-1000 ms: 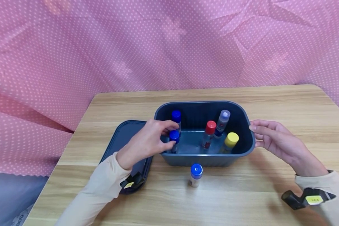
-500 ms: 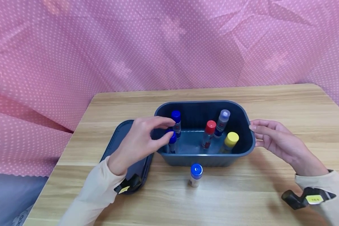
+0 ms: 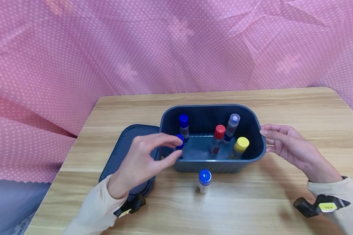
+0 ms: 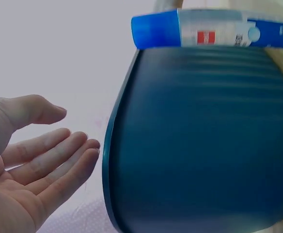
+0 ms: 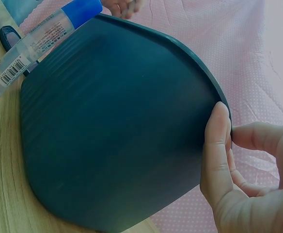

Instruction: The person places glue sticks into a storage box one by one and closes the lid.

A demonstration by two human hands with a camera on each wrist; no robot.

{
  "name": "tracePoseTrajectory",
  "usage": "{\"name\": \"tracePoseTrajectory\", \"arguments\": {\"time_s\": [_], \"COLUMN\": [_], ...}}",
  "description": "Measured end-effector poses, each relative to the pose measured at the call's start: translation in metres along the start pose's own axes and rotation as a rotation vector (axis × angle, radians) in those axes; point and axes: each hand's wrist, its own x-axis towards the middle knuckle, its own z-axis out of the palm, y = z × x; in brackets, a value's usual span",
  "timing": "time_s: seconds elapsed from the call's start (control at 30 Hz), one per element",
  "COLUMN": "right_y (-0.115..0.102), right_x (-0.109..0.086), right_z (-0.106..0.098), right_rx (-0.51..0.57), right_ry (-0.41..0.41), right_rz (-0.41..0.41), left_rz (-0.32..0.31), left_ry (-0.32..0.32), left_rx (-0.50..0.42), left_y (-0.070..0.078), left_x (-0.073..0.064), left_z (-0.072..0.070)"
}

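Observation:
A dark blue plastic box (image 3: 206, 165) stands on the table with its top uncovered. My right hand (image 3: 294, 150) pinches its right rim, thumb inside and fingers outside, as the right wrist view shows. Close to the box's left end, my left hand (image 3: 145, 161) holds nothing, its thumb and fingers apart. Inside the box are small clear bottles: two blue-capped, one at the back left (image 3: 183, 125) and one (image 3: 180, 140) partly behind my left fingertips, a red-capped bottle (image 3: 219, 138), a pale-capped bottle (image 3: 231, 127) and a yellow-capped bottle (image 3: 240, 146).
A blue-capped clear bottle (image 3: 204, 182) stands upright on the wooden table (image 3: 253, 209) in front of the box. The dark blue lid (image 3: 120, 148) lies flat to the left, partly under my left arm. A pink dotted cloth (image 3: 176, 49) hangs behind the table.
My left hand has let go of the front-left blue-capped bottle and drawn back left and towards me, out of the box. My right hand has stayed on the rim.

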Motion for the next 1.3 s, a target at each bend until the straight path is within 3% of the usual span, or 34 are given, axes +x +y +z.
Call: {"name": "tracePoseTrajectory", "arguments": {"time_s": [0.3,0.43,0.7,0.93,1.03,1.3], "right_y": [-0.002,-0.003,-0.002,0.0,0.001,0.007], "right_x": [0.001,0.001,0.001,0.0,-0.001,-0.002], "right_z": [0.002,0.002,0.002,0.004,0.004,0.005], "right_rx": [-0.029,-0.046,-0.05,-0.042,-0.041,-0.028], "right_ry": [0.005,0.022,0.03,0.022,0.019,0.01], "right_rz": [0.012,0.015,0.019,0.016,0.012,0.003], "left_rz": [0.078,0.076,-0.082,-0.216,-0.247,-0.248], "left_ry": [0.045,0.035,-0.073,-0.136,-0.141,-0.109], "left_rx": [-0.126,-0.182,-0.26,-0.274,-0.28,-0.302], "left_y": [0.004,0.007,0.011,0.006,0.002,-0.006], "left_x": [-0.014,-0.019,-0.032,-0.046,-0.051,-0.058], "left_z": [0.016,0.022,0.034,0.056,0.064,0.079]}}
